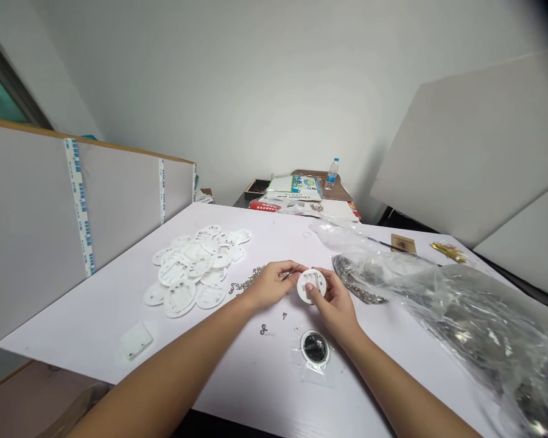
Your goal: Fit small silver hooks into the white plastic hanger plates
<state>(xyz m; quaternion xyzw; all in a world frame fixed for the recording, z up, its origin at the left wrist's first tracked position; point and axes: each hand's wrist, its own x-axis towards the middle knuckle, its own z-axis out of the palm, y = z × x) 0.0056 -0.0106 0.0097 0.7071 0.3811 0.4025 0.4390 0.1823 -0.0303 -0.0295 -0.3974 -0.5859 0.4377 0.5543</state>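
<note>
My right hand [335,304] grips a round white plastic disc [310,284] by its lower edge, slotted face up, above the white table [95,310]. My left hand [271,283] is pinched at the disc's left rim, apparently on a small metal part too tiny to name. A pile of the same white discs [194,267] lies to the left. Small metal clips [246,281] are scattered just behind my left hand, with two more loose ones [265,329] in front of it.
A big clear plastic bag [461,310] of metal parts sprawls at the right. A round black-centred part in a clear wrapper [314,348] lies near my right wrist. A small white box [136,340] sits front left. A taped board [73,201] walls the left side; a bottle [332,173] stands behind.
</note>
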